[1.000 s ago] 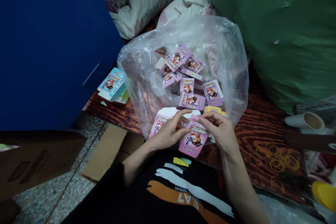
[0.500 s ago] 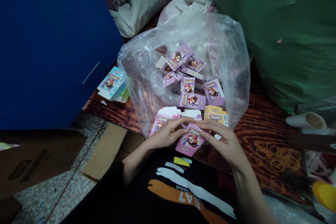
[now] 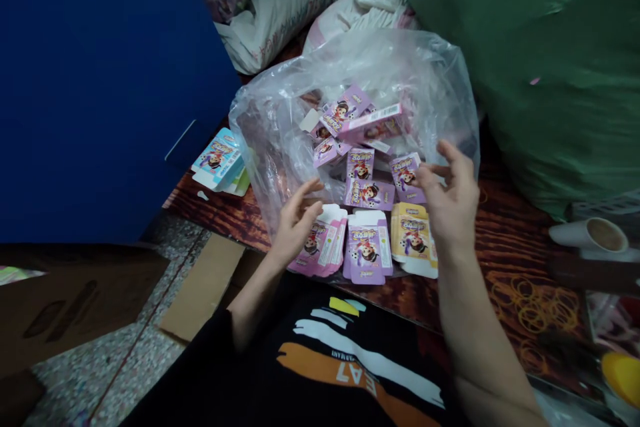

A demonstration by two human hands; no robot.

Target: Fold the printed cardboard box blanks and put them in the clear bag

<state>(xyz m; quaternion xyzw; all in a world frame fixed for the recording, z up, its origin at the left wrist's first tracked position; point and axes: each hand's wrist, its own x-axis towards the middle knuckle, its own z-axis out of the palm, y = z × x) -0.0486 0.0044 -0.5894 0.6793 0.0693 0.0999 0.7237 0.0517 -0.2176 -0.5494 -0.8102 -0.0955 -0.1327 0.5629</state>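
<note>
The left hand [image 3: 296,221] and right hand [image 3: 449,197] now hang open and empty over the clear plastic bag [image 3: 435,83], a pink cardboard carton [image 3: 373,122] newly lying barcode-up on its pile

A dark wood-grain desk [image 3: 505,247] carries a clear plastic bag [image 3: 425,73] holding flat printed cartons [image 3: 367,192], with a small stack of blue-and-white carton blanks [image 3: 217,161] beside the bag's left side, and loose rubber bands [image 3: 533,307] and a white cardboard tube [image 3: 587,235] toward the right.

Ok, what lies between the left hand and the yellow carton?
In the head view, a pink carton and a purple carton lie between the left hand and the yellow carton.
</note>
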